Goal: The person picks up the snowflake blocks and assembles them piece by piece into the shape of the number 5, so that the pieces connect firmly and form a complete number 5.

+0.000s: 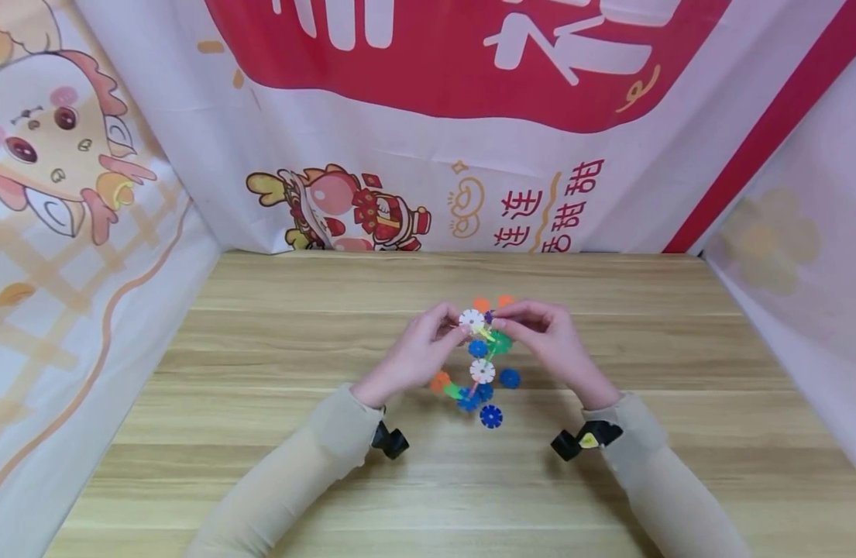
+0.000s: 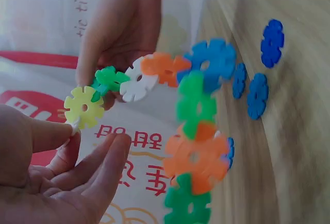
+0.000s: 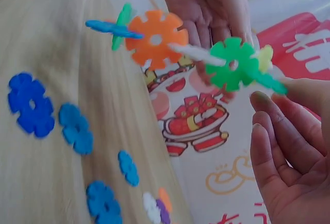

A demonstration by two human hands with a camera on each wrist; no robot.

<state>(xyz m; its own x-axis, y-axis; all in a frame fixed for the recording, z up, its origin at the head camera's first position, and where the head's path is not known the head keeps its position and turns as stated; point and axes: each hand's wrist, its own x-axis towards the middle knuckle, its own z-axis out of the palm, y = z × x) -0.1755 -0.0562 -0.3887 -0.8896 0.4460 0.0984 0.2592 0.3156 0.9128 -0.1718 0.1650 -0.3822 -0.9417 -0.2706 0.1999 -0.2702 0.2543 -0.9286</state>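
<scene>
Spanning my view, the wooden table (image 1: pixel 260 349) lies under the snowflake-disc chain (image 1: pixel 479 364), lifted above it; my left hand (image 1: pixel 417 353) and right hand (image 1: pixel 549 341) pinch its top, loose blue discs (image 1: pixel 491 416) beside it.

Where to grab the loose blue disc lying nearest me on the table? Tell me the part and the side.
Take the blue disc by its notched rim, from above. It lies flat on the table, apart from the chain that both hands hold, so only the edge gives a pinch. The right hand looks nearer, but would probably have to let go first.
</scene>
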